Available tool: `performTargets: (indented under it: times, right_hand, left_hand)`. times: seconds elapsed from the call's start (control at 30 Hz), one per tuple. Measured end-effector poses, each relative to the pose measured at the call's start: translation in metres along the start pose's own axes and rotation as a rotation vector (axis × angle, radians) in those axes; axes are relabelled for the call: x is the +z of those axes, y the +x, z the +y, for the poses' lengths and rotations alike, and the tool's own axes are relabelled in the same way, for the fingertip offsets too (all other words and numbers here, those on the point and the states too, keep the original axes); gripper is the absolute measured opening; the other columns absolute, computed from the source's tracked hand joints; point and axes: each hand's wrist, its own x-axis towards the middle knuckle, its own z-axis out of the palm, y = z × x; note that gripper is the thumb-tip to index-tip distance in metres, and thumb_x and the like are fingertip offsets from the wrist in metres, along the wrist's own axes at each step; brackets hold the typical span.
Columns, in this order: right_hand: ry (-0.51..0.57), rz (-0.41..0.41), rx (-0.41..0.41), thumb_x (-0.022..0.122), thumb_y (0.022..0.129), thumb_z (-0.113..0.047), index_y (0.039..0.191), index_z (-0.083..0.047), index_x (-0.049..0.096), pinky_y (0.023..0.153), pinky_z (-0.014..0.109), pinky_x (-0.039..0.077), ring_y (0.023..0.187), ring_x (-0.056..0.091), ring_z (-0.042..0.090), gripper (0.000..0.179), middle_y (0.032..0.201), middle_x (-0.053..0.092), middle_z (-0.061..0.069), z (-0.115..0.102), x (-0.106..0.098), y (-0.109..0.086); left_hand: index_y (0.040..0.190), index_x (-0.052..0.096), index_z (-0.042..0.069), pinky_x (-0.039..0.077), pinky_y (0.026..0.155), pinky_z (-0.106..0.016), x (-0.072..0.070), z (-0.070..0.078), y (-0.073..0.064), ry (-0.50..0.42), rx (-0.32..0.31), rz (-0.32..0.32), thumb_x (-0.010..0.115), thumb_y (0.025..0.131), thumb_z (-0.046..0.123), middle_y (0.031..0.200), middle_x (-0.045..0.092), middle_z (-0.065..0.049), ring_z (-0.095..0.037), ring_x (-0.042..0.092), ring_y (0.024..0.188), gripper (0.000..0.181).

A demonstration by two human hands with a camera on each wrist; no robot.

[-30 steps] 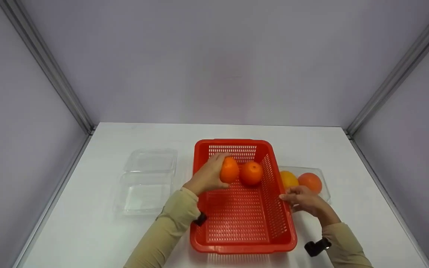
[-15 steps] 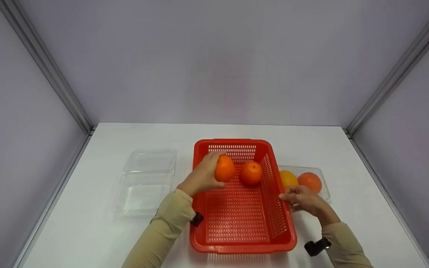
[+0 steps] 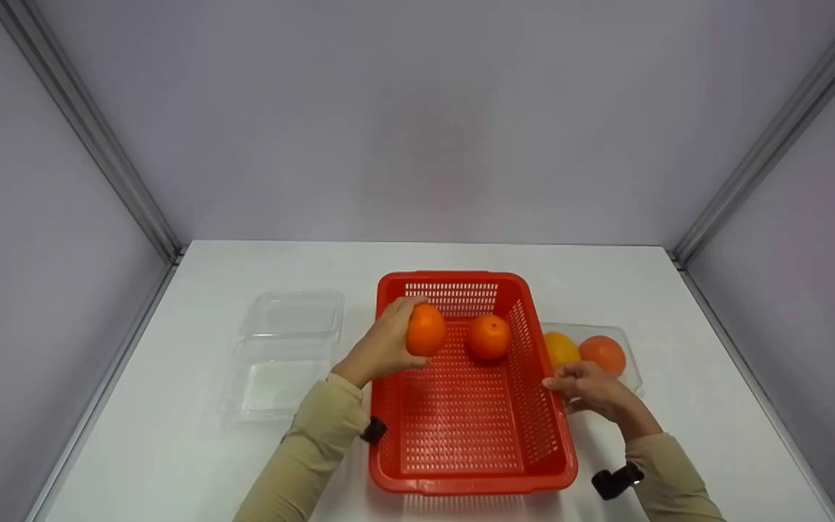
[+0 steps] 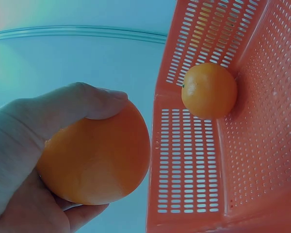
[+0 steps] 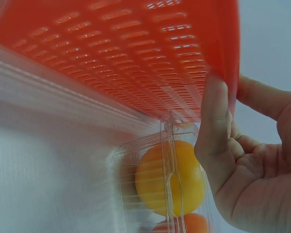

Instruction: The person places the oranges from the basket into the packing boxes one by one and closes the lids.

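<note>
My left hand (image 3: 381,348) grips an orange (image 3: 426,330) over the left part of a red perforated plastic basket (image 3: 461,420). Thumb and fingers wrap round its side in the left wrist view. A second orange (image 3: 490,336) lies inside the basket near the far right. At the basket's right side, my right hand (image 5: 252,170) pinches the rim (image 5: 228,43) between thumb and fingers. Just beyond that hand sits a clear plastic box (image 5: 167,165) holding a yellow fruit (image 3: 561,350) and an orange-red fruit (image 3: 603,355).
A clear plastic clamshell box (image 3: 287,355) lies on the white table (image 3: 164,406) to the left of the basket. Pale walls (image 3: 446,130) enclose the table at the back and on both sides.
My left hand has moved left with the orange, away from the second orange in the basket. The right hand has stayed at the rim, and the basket has not moved.
</note>
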Motion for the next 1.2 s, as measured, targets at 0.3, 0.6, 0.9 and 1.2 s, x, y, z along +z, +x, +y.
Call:
performTargets:
  times: [0.3,0.6,0.9,1.2]
  right_hand:
    - [-0.004,-0.010,-0.010,0.063,0.093,-0.025,0.084,-0.013,0.057,0.063,0.026,0.058,0.068,0.061,0.007,0.016,0.075,0.060,-0.007,0.001,0.000,0.001]
    - [-0.004,-0.016,-0.019,0.062,0.094,-0.025,0.088,-0.011,0.059,0.065,0.028,0.059,0.071,0.063,0.009,0.015,0.078,0.062,-0.006,0.002,0.000,0.000]
    - [0.008,-0.039,-0.025,0.061,0.094,-0.024,0.084,-0.014,0.057,0.065,0.027,0.058,0.069,0.060,0.007,0.015,0.075,0.060,-0.007,0.002,-0.001,0.000]
    - [-0.002,-0.032,-0.028,0.061,0.094,-0.024,0.083,-0.015,0.056,0.064,0.027,0.058,0.068,0.060,0.006,0.016,0.074,0.060,-0.008,0.001,-0.001,0.000]
  left_hand:
    - [0.141,0.037,0.006,0.047,0.104,-0.053,-0.004,-0.006,-0.006,0.011,0.004,0.017,0.083,0.069,0.007,0.139,0.044,-0.018,-0.035,0.054,0.120,0.085]
    - [0.142,0.036,0.004,0.045,0.105,-0.055,-0.009,-0.008,-0.010,-0.030,-0.007,0.041,0.082,0.069,0.006,0.142,0.042,-0.020,-0.037,0.053,0.122,0.087]
    - [0.141,0.037,0.002,0.045,0.105,-0.055,-0.016,-0.012,-0.016,-0.049,0.014,0.082,0.083,0.068,0.007,0.140,0.044,-0.020,-0.035,0.052,0.122,0.086]
    - [0.141,0.037,0.003,0.045,0.105,-0.055,-0.018,-0.015,-0.019,-0.072,-0.028,0.076,0.083,0.068,0.006,0.137,0.046,-0.019,-0.035,0.053,0.121,0.087]
